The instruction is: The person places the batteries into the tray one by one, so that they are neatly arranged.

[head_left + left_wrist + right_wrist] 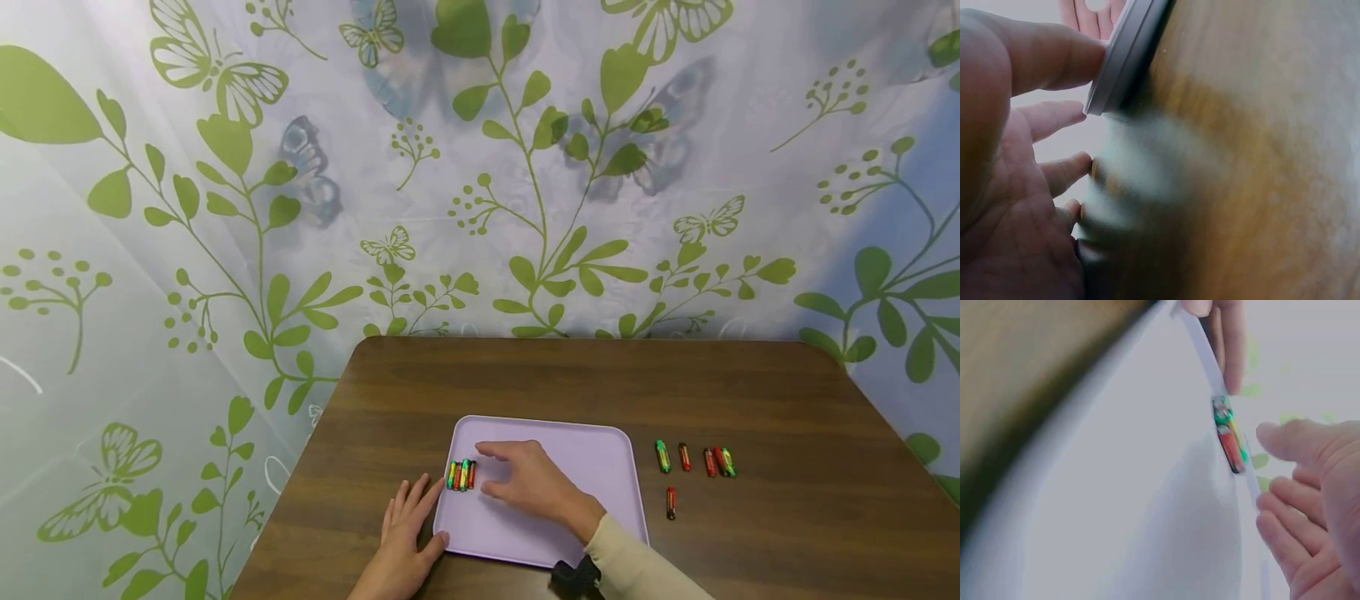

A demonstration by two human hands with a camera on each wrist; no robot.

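A row of several small batteries (461, 475), green-yellow and red-black, lies side by side at the left of the lilac tray (540, 435). My right hand (528, 479) hovers above the tray just right of this row, thumb and fingers apart, holding nothing. The right wrist view shows a gap between that hand (1310, 506) and the batteries (1230, 440). My left hand (405, 529) rests by the tray's left edge, its fingers spread. In the left wrist view the left thumb (1054, 59) touches the tray rim (1124, 59).
Right of the tray, several more batteries lie on the brown wooden table (787, 400): a green one (663, 457), a red one (684, 457), a close group (720, 462) and a red-black one (671, 503) nearer me. A leaf-patterned curtain (420, 183) hangs behind.
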